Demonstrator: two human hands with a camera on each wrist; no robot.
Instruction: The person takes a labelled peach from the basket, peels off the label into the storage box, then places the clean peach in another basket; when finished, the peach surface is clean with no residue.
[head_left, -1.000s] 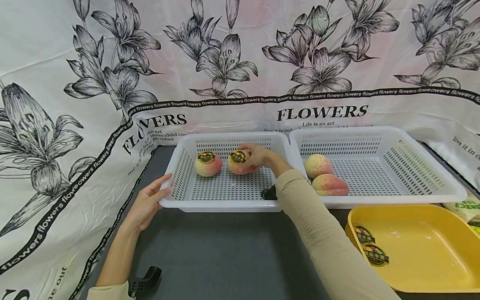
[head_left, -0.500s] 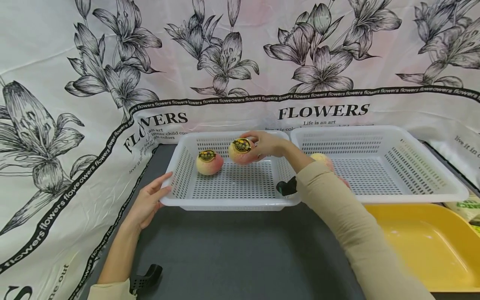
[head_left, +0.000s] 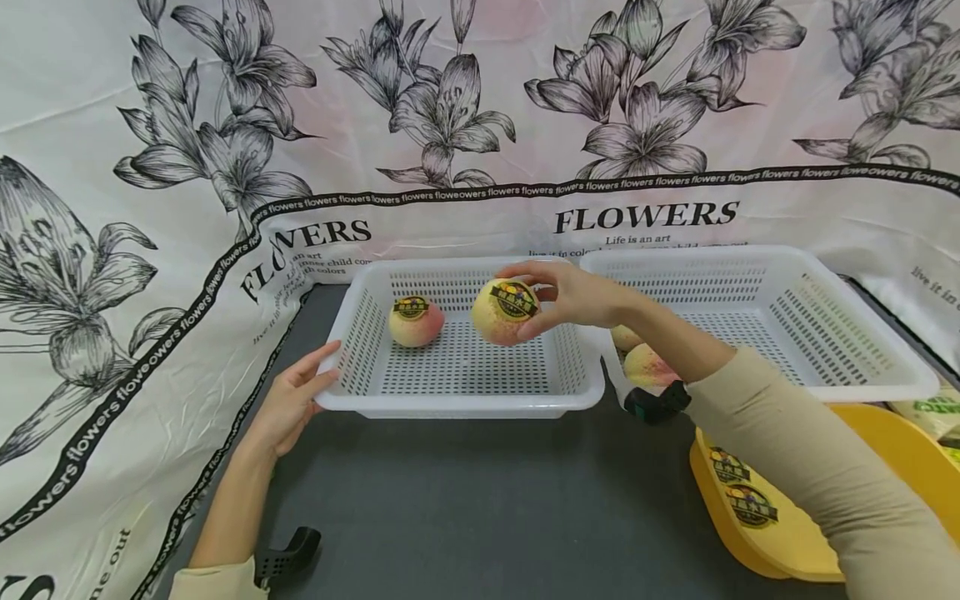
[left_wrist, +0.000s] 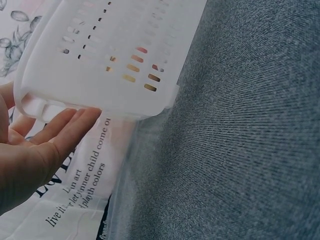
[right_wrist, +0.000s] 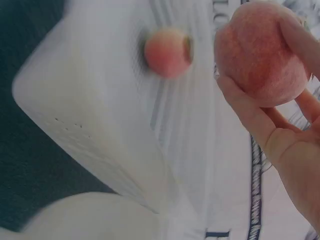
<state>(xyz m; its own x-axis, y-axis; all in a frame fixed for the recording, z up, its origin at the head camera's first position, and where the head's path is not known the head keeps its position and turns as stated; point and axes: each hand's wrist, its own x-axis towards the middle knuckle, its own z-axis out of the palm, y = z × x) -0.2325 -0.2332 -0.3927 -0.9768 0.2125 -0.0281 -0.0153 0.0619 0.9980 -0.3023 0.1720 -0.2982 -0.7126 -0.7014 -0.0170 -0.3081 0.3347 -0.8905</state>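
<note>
My right hand [head_left: 573,296] holds a yellow-pink peach [head_left: 487,315] above the left white basket [head_left: 457,407], with thumb and fingers round it. The peach bears a black and gold sticker facing the head view; the right wrist view shows the redder side of the held peach [right_wrist: 255,55]. Another stickered peach [head_left: 416,325] sits in the back left part of that basket. My left hand [head_left: 288,408] grips the basket's left rim; in the left wrist view, fingers [left_wrist: 75,127] lie beneath the rim at the corner.
A second white basket [head_left: 765,257] stands to the right, with two peaches [head_left: 648,367] partly hidden by my right arm. In front of it lies a yellow tray [head_left: 900,442] with two loose stickers [head_left: 750,506]. A printed flower cloth [head_left: 450,125] hangs behind.
My right hand has lifted its peach off the basket floor, turned it and moved it slightly right and toward me. My left hand stays at the rim.
</note>
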